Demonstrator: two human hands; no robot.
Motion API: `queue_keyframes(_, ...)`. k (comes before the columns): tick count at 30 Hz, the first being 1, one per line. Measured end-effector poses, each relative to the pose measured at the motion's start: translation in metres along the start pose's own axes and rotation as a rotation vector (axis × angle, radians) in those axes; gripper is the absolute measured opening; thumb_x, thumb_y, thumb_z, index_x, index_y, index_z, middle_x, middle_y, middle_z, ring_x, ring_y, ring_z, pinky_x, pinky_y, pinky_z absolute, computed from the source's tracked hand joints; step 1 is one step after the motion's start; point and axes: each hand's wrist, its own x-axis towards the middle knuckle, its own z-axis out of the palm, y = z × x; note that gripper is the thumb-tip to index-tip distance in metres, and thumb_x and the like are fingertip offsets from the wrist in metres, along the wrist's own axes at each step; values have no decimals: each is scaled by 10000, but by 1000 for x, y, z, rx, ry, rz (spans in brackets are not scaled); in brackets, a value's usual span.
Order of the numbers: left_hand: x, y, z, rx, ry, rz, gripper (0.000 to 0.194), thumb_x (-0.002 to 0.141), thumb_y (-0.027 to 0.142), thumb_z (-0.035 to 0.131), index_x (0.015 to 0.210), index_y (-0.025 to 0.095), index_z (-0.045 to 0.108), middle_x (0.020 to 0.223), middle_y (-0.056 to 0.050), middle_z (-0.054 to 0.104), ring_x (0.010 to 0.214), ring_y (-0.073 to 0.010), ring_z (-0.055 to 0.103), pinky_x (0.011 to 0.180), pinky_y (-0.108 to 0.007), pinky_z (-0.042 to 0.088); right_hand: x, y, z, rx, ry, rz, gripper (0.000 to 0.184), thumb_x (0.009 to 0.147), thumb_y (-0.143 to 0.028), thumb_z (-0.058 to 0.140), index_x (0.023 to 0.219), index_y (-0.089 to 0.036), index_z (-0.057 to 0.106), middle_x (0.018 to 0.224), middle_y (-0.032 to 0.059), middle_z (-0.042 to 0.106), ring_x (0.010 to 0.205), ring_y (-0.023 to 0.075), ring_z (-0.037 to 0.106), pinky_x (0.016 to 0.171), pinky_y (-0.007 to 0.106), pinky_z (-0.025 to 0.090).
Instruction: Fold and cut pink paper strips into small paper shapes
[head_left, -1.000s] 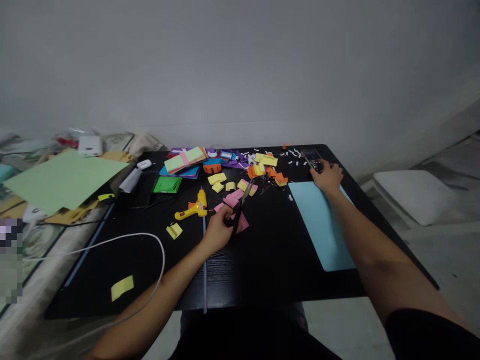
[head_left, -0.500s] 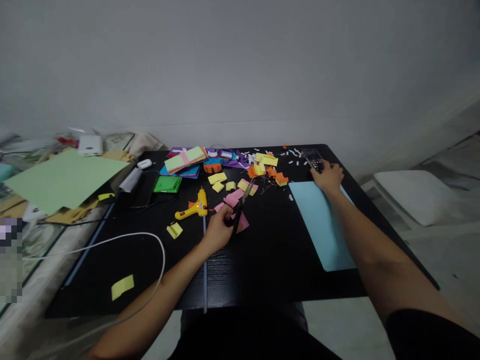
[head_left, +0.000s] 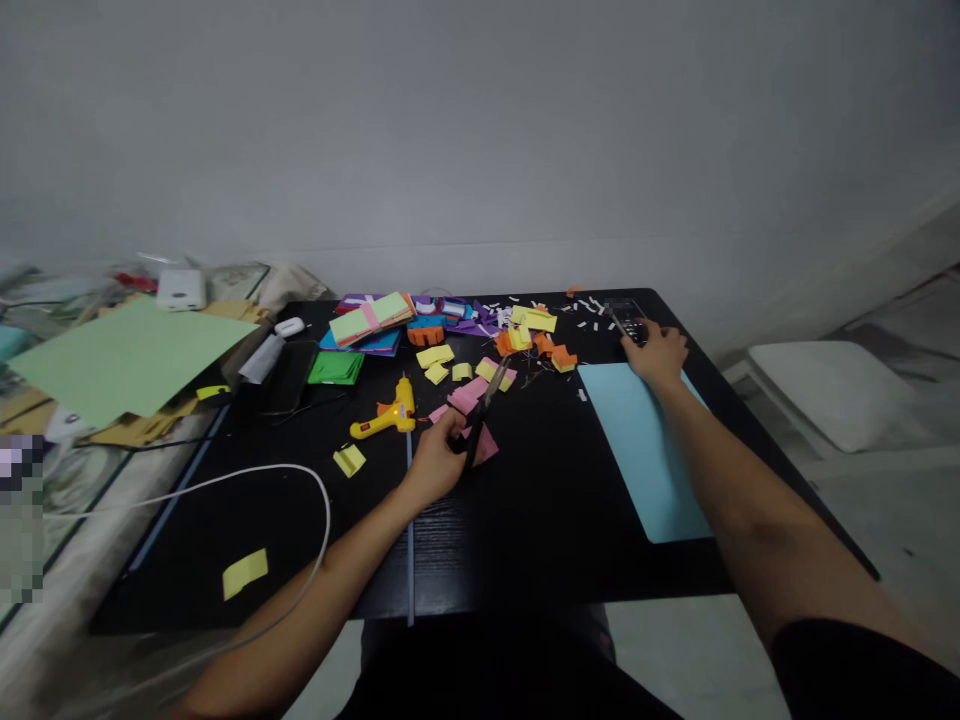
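My left hand (head_left: pixel 437 462) is closed round the handles of black scissors (head_left: pixel 481 410), whose blades point up and away over pink paper pieces (head_left: pixel 474 400). My right hand (head_left: pixel 654 352) reaches to the far right of the black table (head_left: pixel 540 510). Its fingers rest on a dark phone (head_left: pixel 627 318), at the top end of a light blue paper sheet (head_left: pixel 646 450). A yellow glue gun (head_left: pixel 386 415) lies just left of my left hand.
Folded yellow, orange and purple paper bits (head_left: pixel 517 340) and a stack of coloured sheets (head_left: pixel 369 322) litter the table's far side. A white cable (head_left: pixel 247 480) loops at the left. A large green sheet (head_left: pixel 124 355) lies on the cluttered side surface. A white cushion (head_left: pixel 832 385) sits at the right.
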Motion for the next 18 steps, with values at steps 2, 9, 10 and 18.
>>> queue_keyframes(2, 0, 0, 0, 2, -7, 6, 257, 634, 237, 722, 750, 199, 496, 689, 57, 478, 635, -113, 407, 610, -236, 311, 0, 0, 0, 5, -1, 0, 598, 874, -482, 539, 1400, -197, 536, 1299, 228, 499, 1149, 390, 447, 951, 515, 350)
queue_keyframes(9, 0, 2, -1, 15, 8, 10, 267, 622, 232, 717, 728, 203, 473, 666, 67, 410, 629, -109, 361, 601, -235, 284, 1, 1, 1, 5, 1, 0, 593, 872, -480, 542, 1389, -189, 544, 1295, 229, 501, 1146, 395, 453, 948, 520, 350)
queue_keyframes(10, 0, 2, -1, 14, 9, 8, 268, 622, 235, 717, 729, 203, 474, 669, 66, 412, 628, -109, 360, 602, -235, 284, 1, 1, 2, 5, 2, 2, 590, 872, -479, 542, 1387, -191, 546, 1295, 228, 501, 1150, 395, 451, 951, 519, 348)
queue_keyframes(18, 0, 3, 0, 0, 7, -20, 295, 615, 277, 740, 727, 206, 476, 683, 55, 461, 637, -116, 397, 616, -236, 310, 3, 2, 4, 5, 15, -4, 591, 863, -473, 552, 1381, -191, 552, 1286, 216, 503, 1155, 393, 442, 954, 528, 356)
